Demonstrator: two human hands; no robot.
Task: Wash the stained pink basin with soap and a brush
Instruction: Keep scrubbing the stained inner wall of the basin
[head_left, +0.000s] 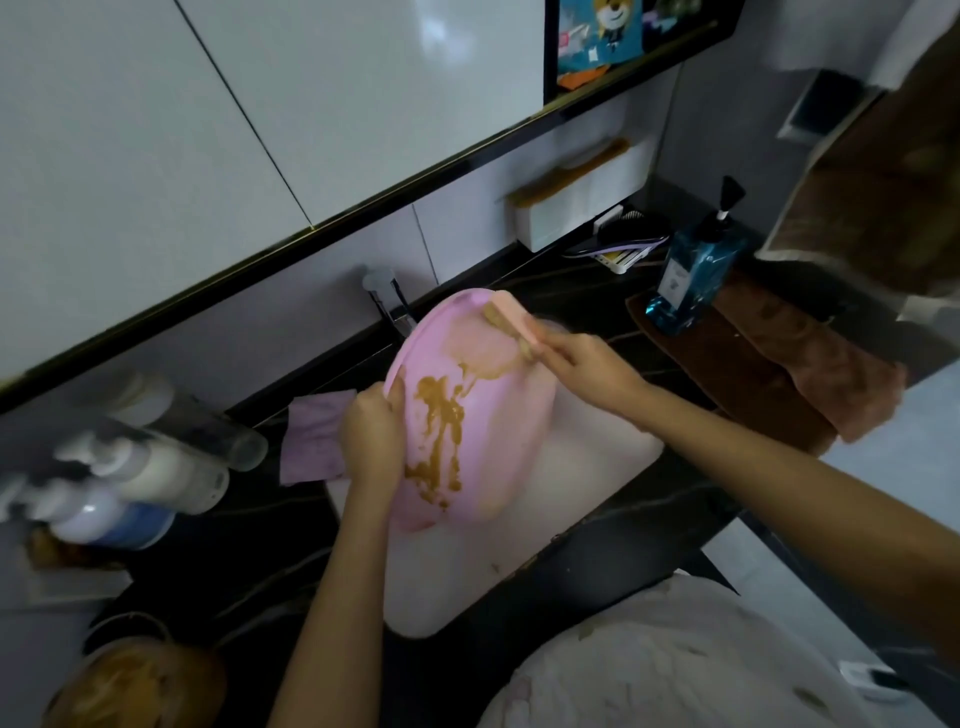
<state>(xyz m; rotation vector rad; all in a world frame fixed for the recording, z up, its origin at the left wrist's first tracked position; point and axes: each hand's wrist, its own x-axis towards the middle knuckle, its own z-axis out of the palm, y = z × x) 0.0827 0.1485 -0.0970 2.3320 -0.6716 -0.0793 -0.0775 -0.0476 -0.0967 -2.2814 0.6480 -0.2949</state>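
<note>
Gripping the left rim of the pink basin (498, 431) with the left hand (371, 436), fingers curled together round the edge. Holding it tilted steeply above the white sink (597, 493), smooth rounded plastic hollow turned toward the right. Clamping a pale pink brush (511, 322) in the right hand (587, 366), fingers wrapped tight round its near end, bristles pressed against the far upper rim of the basin. Smeared down the glossy inside: a thick mustard-brown stain (441, 421), blotchy at the middle, running in streaks toward the near edge, with a thinner smudge by the bristles. Round the sink, black stone counter (249, 571) with pale veins. Just left of the basin, a crumpled lilac cloth (311, 436); beyond it, a shiny metal tap (387, 301). Far right, a clear blue pump bottle (693, 280), square-sided, standing on a nubby brown towel (753, 374). Near left, blurred white cylindrical bottles (166, 467)
</note>
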